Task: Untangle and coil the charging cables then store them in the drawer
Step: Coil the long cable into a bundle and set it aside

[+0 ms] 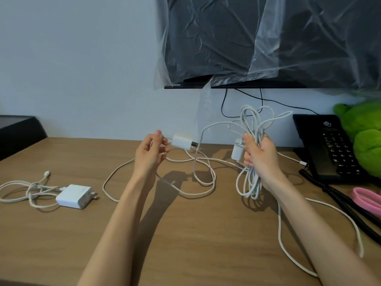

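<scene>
Above the wooden desk (185, 234), my right hand (260, 155) grips a tangled bundle of white charging cables (254, 122), loops sticking up above the fist and hanging below it. A small white plug adapter (236, 150) dangles beside that hand. My left hand (151, 151) pinches the cable right at a white charger block (182, 142), held up in the air. Loose white cable (198, 182) trails between both hands in loops on the desk, and another strand (329, 207) runs to the right front. No drawer is in view.
A separate white charger (75, 196) with its own loosely tangled cable (24, 193) lies at the desk's left. A black desk phone (327, 147) with a coiled cord, a green plush toy (362, 137) and pink scissors (367, 200) sit at the right. A plastic-covered screen (268, 38) hangs above.
</scene>
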